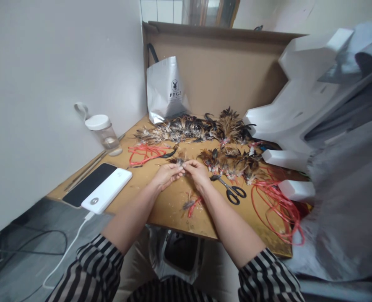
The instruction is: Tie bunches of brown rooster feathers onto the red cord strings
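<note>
The person's left hand (pixel 166 175) and right hand (pixel 199 171) are meeting just left of and beyond the black-handled steel scissors (pixel 232 191), which are lying open on the scuffed brown wooden worktop (pixel 156 205). Each grip is closing thumb and fingertips together on a small tuft of brown and black feathers (pixel 180 160), which is being held between the two hands just above the board. A good share of the work is looking done: one heap of russet feather bundles (pixel 232 161) is resting directly beyond the scissors, and a longer row of darker feather bundles (pixel 186 128) is stretching farther back. Plenty is remaining too, judging by the loose red cords (pixel 278 207) curling to the right of the scissors and more red cords (pixel 144 153) lying far to their left. Red and feather offcuts (pixel 190 205) are sitting just left of the scissors, nearer the person. Well to the left, a white rectangular power bank (pixel 107 191) is lying against a black phone (pixel 88 184).
</note>
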`<state>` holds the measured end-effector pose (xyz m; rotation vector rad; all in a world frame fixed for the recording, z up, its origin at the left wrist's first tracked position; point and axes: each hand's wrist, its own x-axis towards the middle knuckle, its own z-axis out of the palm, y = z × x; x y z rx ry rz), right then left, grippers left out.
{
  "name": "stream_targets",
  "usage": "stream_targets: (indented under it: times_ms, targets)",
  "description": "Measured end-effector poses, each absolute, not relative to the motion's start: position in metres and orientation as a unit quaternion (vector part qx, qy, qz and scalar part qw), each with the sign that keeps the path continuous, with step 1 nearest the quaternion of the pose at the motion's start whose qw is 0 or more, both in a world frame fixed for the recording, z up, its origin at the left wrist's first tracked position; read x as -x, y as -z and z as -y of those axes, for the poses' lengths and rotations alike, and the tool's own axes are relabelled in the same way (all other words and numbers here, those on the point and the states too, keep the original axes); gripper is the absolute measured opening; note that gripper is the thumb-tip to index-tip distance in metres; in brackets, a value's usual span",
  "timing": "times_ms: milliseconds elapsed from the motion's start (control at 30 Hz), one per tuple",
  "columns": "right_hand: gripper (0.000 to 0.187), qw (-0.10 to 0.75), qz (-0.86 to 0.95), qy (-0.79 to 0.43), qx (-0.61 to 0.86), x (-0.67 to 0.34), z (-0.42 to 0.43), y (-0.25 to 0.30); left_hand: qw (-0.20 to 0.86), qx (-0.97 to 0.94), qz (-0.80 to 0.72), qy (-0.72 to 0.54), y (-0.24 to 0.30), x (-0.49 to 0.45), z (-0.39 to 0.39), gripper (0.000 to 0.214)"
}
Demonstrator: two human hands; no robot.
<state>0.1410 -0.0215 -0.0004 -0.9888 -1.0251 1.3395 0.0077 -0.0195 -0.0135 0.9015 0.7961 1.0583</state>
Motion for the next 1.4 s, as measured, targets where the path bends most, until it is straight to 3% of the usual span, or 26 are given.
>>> stream_targets:
  times_ms: [400,600,1200,1300,1400]
  targets:
    - [0.028,0.492,0.467,-0.61,0.41,-0.147,0.024,-0.007,0.663,-0.464,-0.377,-0.451,0.01,-0.008,0.023,0.022]
    - [0.026,0.516,0.499,-0.559,0.414,-0.142,0.025,-0.004,0.647,-0.476,-0.392,-0.449,0.009,-0.011,0.025,0.025]
    - [0.029,0.508,0.46,-0.614,0.391,-0.143,0.024,-0.004,0.689,-0.457,-0.35,-0.44,0.008,-0.01,0.029,0.024]
    - [0.031,0.525,0.499,-0.568,0.392,-0.146,0.025,-0.007,0.701,-0.419,-0.334,-0.471,0.006,-0.007,0.028,0.023]
    - [0.031,0.512,0.623,-0.425,0.411,-0.15,0.028,-0.012,0.711,-0.374,-0.327,-0.497,0.005,-0.005,0.026,0.019]
